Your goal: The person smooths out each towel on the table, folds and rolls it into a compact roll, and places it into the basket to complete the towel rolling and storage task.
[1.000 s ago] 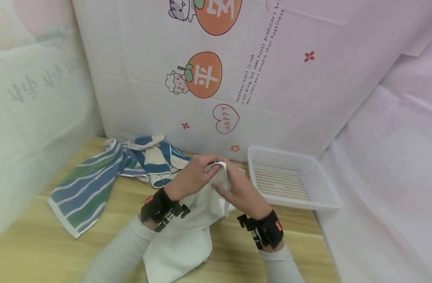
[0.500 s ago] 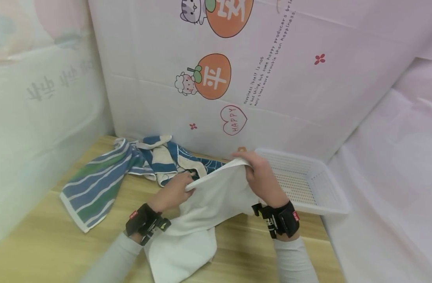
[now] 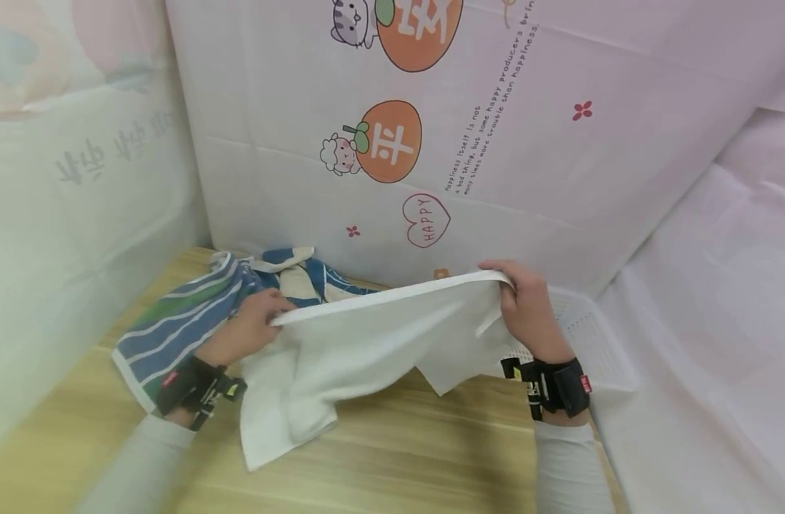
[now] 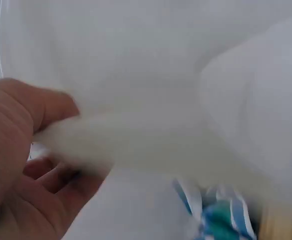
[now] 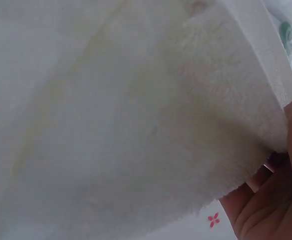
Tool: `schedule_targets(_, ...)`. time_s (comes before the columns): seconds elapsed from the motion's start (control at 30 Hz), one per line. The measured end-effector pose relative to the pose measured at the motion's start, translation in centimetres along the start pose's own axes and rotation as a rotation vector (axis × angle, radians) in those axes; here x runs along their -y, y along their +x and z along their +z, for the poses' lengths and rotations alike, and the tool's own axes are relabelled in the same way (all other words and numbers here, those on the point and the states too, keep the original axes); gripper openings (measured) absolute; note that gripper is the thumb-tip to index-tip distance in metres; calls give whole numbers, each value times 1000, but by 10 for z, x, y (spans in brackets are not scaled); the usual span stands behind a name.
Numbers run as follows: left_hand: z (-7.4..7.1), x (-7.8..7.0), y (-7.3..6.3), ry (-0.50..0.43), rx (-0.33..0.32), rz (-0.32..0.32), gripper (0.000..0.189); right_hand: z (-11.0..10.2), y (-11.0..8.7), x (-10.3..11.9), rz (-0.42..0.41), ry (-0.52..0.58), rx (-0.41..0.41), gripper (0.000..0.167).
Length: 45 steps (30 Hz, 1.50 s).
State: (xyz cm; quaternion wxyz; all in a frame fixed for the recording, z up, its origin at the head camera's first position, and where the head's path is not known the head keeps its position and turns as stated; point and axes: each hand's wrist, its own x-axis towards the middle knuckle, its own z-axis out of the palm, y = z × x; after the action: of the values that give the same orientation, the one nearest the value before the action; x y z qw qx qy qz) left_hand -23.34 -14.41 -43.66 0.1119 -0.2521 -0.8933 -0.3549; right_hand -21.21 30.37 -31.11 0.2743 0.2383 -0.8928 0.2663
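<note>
A white towel [image 3: 379, 335] hangs stretched between both hands above the table, its upper edge taut and its lower part draping down at the left. The left hand [image 3: 247, 327] pinches its upper left corner; in the left wrist view the thumb and fingers of the left hand [image 4: 41, 150] close on the cloth, which is blurred. At the upper right corner, the right hand [image 3: 527, 307] grips the towel. The right wrist view shows the fluffy towel surface [image 5: 150, 130] caught at the fingers of the right hand [image 5: 270, 200].
Behind the left hand lies a heap of cloths: a blue and green striped towel [image 3: 180, 321] and a blue and cream towel [image 3: 298, 278]. A white plastic basket [image 3: 601, 343] stands at the right, partly hidden by the right hand. A printed white sheet [image 3: 289, 178] backs the wooden table [image 3: 392, 457].
Both hands were together at the towel's edge, then moved apart, left hand leftward and right hand rightward. The towel is now spread wide and partly raised from the table.
</note>
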Motion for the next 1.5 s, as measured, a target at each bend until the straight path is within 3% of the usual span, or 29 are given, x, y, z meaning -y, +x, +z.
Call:
schedule_targets(0.03, -6, 7, -2, 23, -27, 11, 32, -2, -1, -5, 11, -7, -3, 44)
schedule_targets(0.17, -40, 34, -10, 70, -104, -64, 28, -10, -3, -25, 53, -23, -7, 40)
schedule_targets(0.27, -71, 42, -13, 64, -186, -81, 24, -18, -2, -35, 76, -36, -1, 37)
schedule_targets(0.3, -80, 42, -11, 88, -242, -49, 23, -20, -1, -38, 87, -41, 4, 36)
schedule_targets(0.43, -122, 23, 4, 241, -477, 27, 17, -31, 11, -41, 123, -79, -18, 33)
schedule_targets(0.5, -142, 11, 15, 310, -629, 69, 12, -36, 17, -37, 123, -89, -58, 32)
schedule_targets(0.57, -158, 1, 22, 315, -746, 104, 10, -40, 20, -32, 104, -97, -117, 32)
schedule_targets(0.63, -169, -4, 20, 289, -815, 153, 12, -41, 17, -25, 67, -87, -172, 32)
schedule_targets(0.7, -172, -4, 8, 264, -858, 191, 15, -39, 3, -16, 29, -74, -198, 33)
schedule_targets(0.77, -167, 4, -16, 231, -825, 207, 19, -30, -19, -8, -23, -46, -189, 37)
schedule_targets(0.83, -152, 18, -50, 204, -762, 159, 17, -16, -50, -2, -41, -23, -132, 41)
schedule_targets(0.93, -121, 49, -109, 209, -548, -19, 14, 16, -101, 1, -26, 13, -19, 45)
schedule_targets(1.03, -85, 82, -163, 280, -298, -208, 13, 51, -150, 0, 69, 34, 137, 49)
schedule_targets(1.1, -63, 99, -192, 302, -173, -276, 13, 72, -177, -1, 126, 41, 254, 50)
schedule_targets(1.17, -43, 112, -216, 307, -112, -298, 16, 88, -199, -2, 186, 67, 386, 46)
schedule_targets(1.23, -32, 118, -232, 271, -88, -323, 22, 98, -214, -2, 237, 103, 505, 37)
schedule_targets(1.33, -29, 116, -244, 229, -74, -350, 26, 103, -228, 0, 320, 135, 616, 25)
schedule_targets(1.4, -34, 113, -244, 206, -44, -360, 27, 102, -232, 2, 369, 159, 664, 29)
schedule_targets(1.5, -44, 109, -231, 241, -1, -339, 24, 99, -233, 2, 421, 242, 729, 36)
